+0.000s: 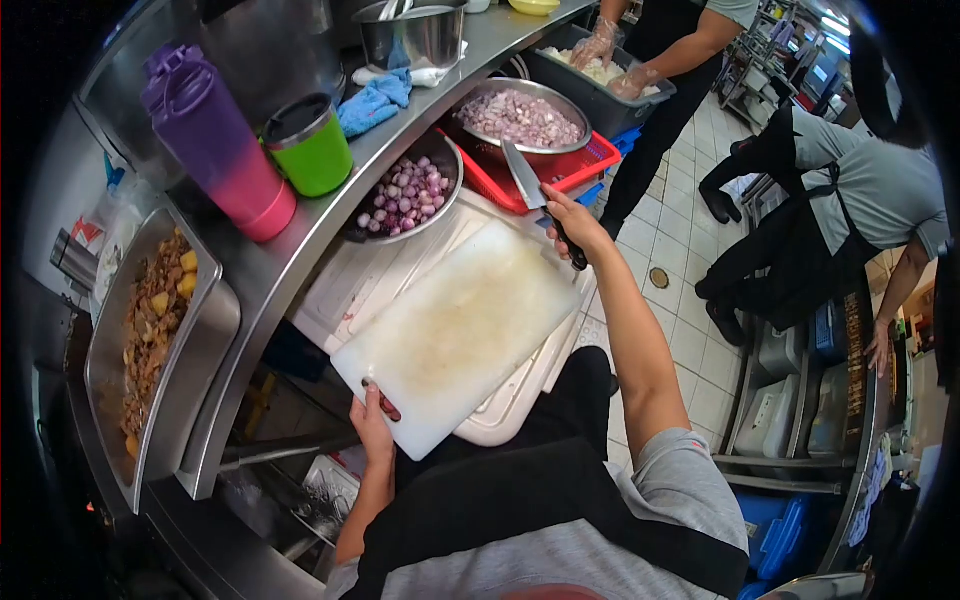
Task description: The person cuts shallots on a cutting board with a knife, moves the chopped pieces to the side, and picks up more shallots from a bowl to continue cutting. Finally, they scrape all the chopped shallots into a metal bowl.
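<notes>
A commercial kitchen with a pale tiled floor (690, 240) and a curved stainless steel shelf (290, 265) running from the near left to the far middle. Below the shelf, a white cutting board (460, 330) lies tilted on a white plastic tray (350, 290), its surface bare and faintly stained. The person's left hand (372, 415) grips the board's near corner, fingers wrapped over the edge. The right hand (570, 222) is closed around the black handle of a knife (522, 175) at the board's far right corner, the blade pointing away toward the far side.

Just past the board sits a metal bowl of whole peeled shallots (405, 195), and beyond it, a bowl of chopped shallots (520, 118) rests in a red basket (575, 165). On the shelf stand a purple and pink bottle (215, 145), a green cup (310, 145) and a blue cloth (375, 100). A steel pan of cooked food (150, 330) sits at the left.

At the far right, a co-worker's gloved hands (600, 45) rest in a dark bin (600, 100) of white food, and another person in a grey shirt (880, 190) bends over.
</notes>
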`<state>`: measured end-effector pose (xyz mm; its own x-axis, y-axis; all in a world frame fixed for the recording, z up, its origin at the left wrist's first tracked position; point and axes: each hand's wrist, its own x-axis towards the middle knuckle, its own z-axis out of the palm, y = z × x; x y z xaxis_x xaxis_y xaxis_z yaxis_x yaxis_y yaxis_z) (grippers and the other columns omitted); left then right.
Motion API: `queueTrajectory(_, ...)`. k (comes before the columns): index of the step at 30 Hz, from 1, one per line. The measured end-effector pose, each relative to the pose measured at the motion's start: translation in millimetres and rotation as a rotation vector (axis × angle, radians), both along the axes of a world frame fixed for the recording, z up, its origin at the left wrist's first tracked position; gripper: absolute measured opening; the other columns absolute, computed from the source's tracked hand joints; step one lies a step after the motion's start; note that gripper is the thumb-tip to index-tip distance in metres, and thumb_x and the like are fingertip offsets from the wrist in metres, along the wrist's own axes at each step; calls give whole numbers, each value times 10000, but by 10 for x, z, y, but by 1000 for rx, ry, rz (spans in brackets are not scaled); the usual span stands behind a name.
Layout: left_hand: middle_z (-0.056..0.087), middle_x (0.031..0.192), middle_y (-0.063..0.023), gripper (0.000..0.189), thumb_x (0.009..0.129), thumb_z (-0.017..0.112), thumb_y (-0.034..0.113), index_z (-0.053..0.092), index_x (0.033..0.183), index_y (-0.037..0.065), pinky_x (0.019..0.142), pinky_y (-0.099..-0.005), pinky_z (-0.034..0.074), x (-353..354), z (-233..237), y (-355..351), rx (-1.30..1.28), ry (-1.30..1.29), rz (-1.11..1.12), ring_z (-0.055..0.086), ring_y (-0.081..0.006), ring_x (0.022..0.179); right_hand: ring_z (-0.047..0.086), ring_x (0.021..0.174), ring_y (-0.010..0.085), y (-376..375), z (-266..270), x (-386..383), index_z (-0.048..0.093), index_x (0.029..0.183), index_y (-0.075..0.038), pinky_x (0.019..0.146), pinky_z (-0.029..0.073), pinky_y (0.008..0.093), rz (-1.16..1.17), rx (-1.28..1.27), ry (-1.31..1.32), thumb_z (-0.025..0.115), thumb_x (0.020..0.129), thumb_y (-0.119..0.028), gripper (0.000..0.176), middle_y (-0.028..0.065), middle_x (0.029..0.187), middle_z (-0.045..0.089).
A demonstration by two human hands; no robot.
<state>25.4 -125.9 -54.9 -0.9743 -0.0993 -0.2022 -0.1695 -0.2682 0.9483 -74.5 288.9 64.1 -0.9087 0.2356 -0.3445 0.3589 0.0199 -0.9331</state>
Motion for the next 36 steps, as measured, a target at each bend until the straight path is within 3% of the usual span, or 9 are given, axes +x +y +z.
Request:
queueTrajectory(6, 500, 626, -3, 208, 998, 520, 227, 537, 883, 54, 465, -233, 388, -12, 2, -9, 11, 25, -40, 491, -93, 508, 405, 392, 97, -1, 156, 382, 327, 1506, -245, 360, 358, 259, -2, -2, 32, 410, 1027, -226, 486, 7, 651, 483)
queueTrajectory(13, 498, 611, -10, 225, 1000, 520, 224, 525, 851, 55, 465, -245, 395, -26, -9, 1, 18, 39, -32, 496, -106, 497, 600, 498, 217, 153, 307, -92, 495, 1359, -108, 457, 476, 350, 22, 562, 130, 505, 961, -208, 411, 110, 675, 589)
queueTrajectory(15, 499, 609, -9, 227, 999, 522, 224, 523, 845, 57, 465, -245, 396, -10, -25, -7, 8, 24, -23, 500, -108, 498, 704, 785, 320, 88, 175, -311, 487, 1382, -117, 630, 553, 443, -57, 1421, 202, 454, 975, -195, 416, 185, 839, 674)
queueTrajectory(18, 502, 612, -9, 223, 997, 524, 220, 523, 845, 58, 466, -243, 397, -5, -10, -10, -26, 31, -19, 498, -106, 496, 654, 1025, 385, -89, 174, -407, 497, 1372, -149, 808, 537, 512, 74, 1445, -78, 415, 971, -188, 411, 233, 982, 681)
queueTrajectory(24, 504, 610, -7, 220, 997, 521, 218, 521, 847, 57, 466, -242, 397, -10, -8, 1, 10, 27, -18, 494, -104, 495, 683, 894, 381, -226, -18, -107, 488, 1367, -106, 746, 549, 492, 122, 1548, 10, 373, 973, -138, 412, 228, 983, 684)
queueTrajectory(28, 506, 612, -6, 216, 998, 519, 219, 522, 854, 59, 465, -239, 396, 5, 12, 7, -17, 21, -22, 493, -103, 496, 696, 784, 381, -272, 69, 237, 542, 1228, -8, 659, 558, 483, 152, 1602, 77, 423, 952, -129, 323, 218, 845, 692)
queueTrajectory(30, 503, 617, 5, 222, 995, 533, 246, 531, 856, 74, 481, -232, 379, -1, 12, -1, -23, 48, -34, 476, -89, 514, 683, 875, 383, -331, 210, 404, 508, 1329, -81, 740, 540, 501, 165, 1512, -59, 489, 904, -131, 428, 224, 959, 688)
queueTrajectory(34, 508, 613, -5, 207, 996, 527, 220, 533, 874, 53, 467, -237, 399, 0, 17, 2, -2, 24, -17, 495, -101, 496, 668, 853, 418, -156, 85, 337, 533, 1269, -99, 759, 521, 505, 8, 1277, 305, 572, 903, -187, 378, 232, 914, 681)
queueTrajectory(36, 510, 614, -5, 202, 995, 530, 219, 541, 887, 50, 470, -235, 400, -10, -21, -14, -4, 16, -20, 500, -99, 500, 693, 789, 334, -106, 88, 125, 516, 1251, -47, 702, 524, 466, -16, 1231, 265, 510, 949, -183, 331, 218, 837, 681)
